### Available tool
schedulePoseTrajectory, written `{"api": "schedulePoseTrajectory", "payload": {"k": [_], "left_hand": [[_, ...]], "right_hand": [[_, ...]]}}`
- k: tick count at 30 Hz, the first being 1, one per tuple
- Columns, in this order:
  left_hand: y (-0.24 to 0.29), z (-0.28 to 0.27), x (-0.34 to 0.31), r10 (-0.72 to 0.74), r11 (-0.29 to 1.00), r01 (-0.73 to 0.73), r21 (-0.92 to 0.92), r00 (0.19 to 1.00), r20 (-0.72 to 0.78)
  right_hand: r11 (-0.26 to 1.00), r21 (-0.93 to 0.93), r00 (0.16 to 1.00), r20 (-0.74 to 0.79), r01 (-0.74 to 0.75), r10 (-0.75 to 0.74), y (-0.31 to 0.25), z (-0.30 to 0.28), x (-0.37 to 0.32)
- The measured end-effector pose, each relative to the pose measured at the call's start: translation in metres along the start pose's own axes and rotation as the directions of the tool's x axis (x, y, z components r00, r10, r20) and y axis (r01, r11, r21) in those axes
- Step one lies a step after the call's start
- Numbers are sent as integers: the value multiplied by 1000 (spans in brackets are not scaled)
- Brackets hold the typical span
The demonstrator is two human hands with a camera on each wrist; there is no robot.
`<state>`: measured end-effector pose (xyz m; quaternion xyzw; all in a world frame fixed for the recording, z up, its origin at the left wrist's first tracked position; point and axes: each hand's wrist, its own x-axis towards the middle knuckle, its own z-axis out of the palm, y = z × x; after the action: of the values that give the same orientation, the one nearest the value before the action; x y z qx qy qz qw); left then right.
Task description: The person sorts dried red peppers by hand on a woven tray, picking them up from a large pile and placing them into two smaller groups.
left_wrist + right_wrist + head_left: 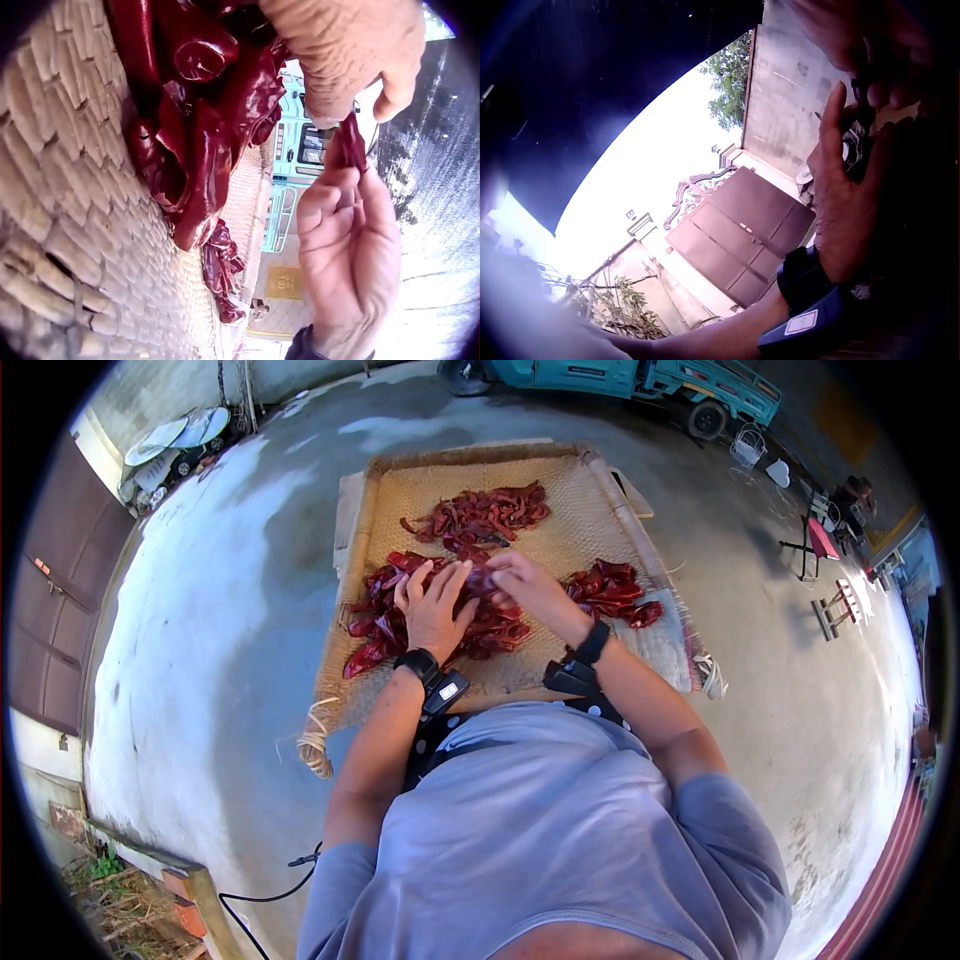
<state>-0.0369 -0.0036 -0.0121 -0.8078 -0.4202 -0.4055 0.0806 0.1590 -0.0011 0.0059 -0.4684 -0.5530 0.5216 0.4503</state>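
My right hand [349,247] pinches a dark red chili pepper [351,141] between thumb and fingertips. Facing it, my left hand [436,610] has thumb and fingertips at the pepper's other end, gripping it there. Both hands are above a heap of glossy dried chili peppers [372,630] on a woven bamboo tray [400,490]. The left wrist view shows wrinkled whole peppers [206,165], some with open ends, close beside the left hand. In the dim right wrist view, the left hand [844,210] reaches up toward the right fingers.
Narrow red pepper strips [485,512] lie at the tray's far end. A smaller pepper pile [608,588] sits on the right, beside a pale cloth or bag [650,640]. Beyond are a teal truck [580,375], a small wooden stool [838,610] and a brown gate [65,580].
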Motion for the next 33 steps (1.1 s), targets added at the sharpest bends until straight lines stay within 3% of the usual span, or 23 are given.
{"api": "schedulePoseTrajectory", "payload": {"k": [3, 7, 8, 10, 12, 14, 16, 19, 20, 23, 26, 29, 32, 33], "left_hand": [[-8, 5, -4, -6, 999, 4, 40, 999, 39], [-9, 7, -3, -73, 995, 77, 61, 995, -66], [-9, 7, -3, -88, 993, 95, 73, 992, -94], [-8, 6, -4, -87, 973, 118, 198, 983, -160], [-13, 12, -4, -115, 934, 163, 319, 980, -164], [-13, 10, -8, -209, 946, 211, 246, 977, -34], [-12, 10, -7, -239, 953, 231, 195, 971, 20], [-11, 11, -7, -213, 966, 213, 150, 977, -12], [-13, 14, -8, -219, 960, 216, 181, 976, -1], [-18, 22, -10, -238, 946, 230, 231, 971, 9], [-16, 19, -9, -236, 948, 236, 213, 971, -25], [-15, 15, -7, -182, 963, 192, 192, 981, -68], [-11, 11, -4, -130, 984, 138, 115, 989, -74], [-9, 11, -4, -110, 987, 116, 109, 992, -58]], "right_hand": [[995, 72, 996, 56, -76, 72, -1, 17, 3], [993, -121, 994, 111, 4, 10, -1, 2, -2], [941, -321, 994, 58, 109, -96, 1, -8, -3], [691, -678, 946, 21, 252, -324, 10, -44, -7], [342, -927, 900, -10, 155, -435, 17, -84, -15], [122, -988, 929, -132, -95, -346, 15, -117, -20], [18, -943, 871, -315, -333, -377, 36, -150, -20], [-66, -909, 883, -380, -411, -274, 53, -187, -19], [-89, -927, 900, -324, -363, -292, 57, -191, -21], [-111, -917, 888, -334, -384, -317, 54, -186, -20], [18, -871, 845, -481, -491, -233, 42, -173, -16], [307, -880, 791, -464, -361, -399, 25, -148, -18], [603, -764, 848, -461, -229, -261, -3, -99, -20], [680, -726, 901, -359, -106, -243, 5, -90, -13]]}}
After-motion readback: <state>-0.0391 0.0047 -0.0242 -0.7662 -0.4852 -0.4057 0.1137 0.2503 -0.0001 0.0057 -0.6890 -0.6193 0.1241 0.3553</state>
